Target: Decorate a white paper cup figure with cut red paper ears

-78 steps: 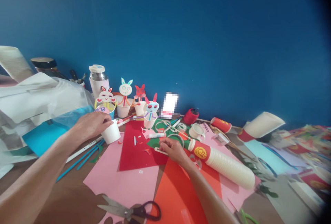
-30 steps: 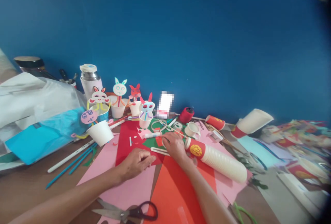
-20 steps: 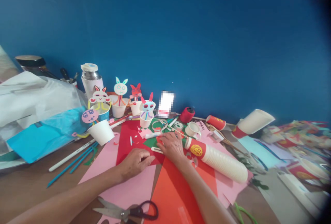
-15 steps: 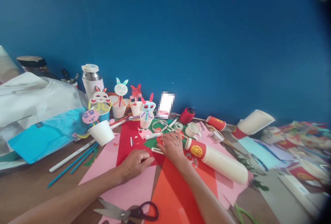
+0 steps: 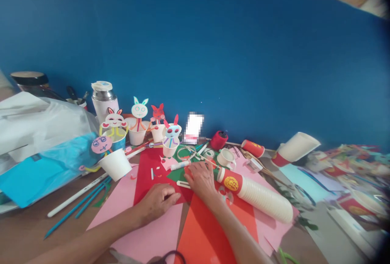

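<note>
My left hand (image 5: 156,201) rests in a loose fist on pink paper (image 5: 152,231) and red paper (image 5: 143,174), with no object showing in it. My right hand (image 5: 200,180) lies palm down, fingers stretched forward over a small orange-red paper piece and green paper (image 5: 175,176). Left of those fingers is a white glue-stick-like tube (image 5: 180,165). A flat white strip (image 5: 183,184) pokes out by the wrist. To the right lies a stack of paper cups (image 5: 265,199). Orange paper (image 5: 201,231) spreads under my right forearm. Black-handled scissors (image 5: 173,255) are partly cut off at the bottom edge.
Paper-cup puppets with animal faces (image 5: 139,109) stand at back left, near a flask (image 5: 103,99). Blue sticks (image 5: 76,211) and a white stick (image 5: 76,195) lie at left. A white mug (image 5: 226,157) and red cup (image 5: 252,148) sit at right, before a blue wall (image 5: 195,44).
The view has tilted up slightly and shifted, so the scissors have slid mostly out of the bottom edge. Both hands stay in nearly the same places on the papers.
</note>
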A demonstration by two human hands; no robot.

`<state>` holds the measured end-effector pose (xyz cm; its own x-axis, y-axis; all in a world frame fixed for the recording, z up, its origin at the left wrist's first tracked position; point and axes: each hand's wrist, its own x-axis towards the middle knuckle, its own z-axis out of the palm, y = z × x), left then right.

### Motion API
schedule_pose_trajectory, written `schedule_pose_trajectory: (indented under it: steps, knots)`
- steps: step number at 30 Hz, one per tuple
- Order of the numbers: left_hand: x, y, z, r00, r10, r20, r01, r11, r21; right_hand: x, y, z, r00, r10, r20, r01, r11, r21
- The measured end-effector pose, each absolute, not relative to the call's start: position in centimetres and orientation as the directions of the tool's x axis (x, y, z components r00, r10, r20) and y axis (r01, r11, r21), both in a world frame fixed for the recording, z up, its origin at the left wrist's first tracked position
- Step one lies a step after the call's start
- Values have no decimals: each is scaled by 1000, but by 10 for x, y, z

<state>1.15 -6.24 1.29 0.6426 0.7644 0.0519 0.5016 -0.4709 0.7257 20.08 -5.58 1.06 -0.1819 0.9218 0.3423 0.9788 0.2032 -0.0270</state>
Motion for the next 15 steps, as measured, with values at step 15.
schedule_pose_trajectory:
  steps: [15]
  knots:
    - [12,-62,15,634,774,15,501,-425,754,197,-52,11,-238,895,376,971,222,86]
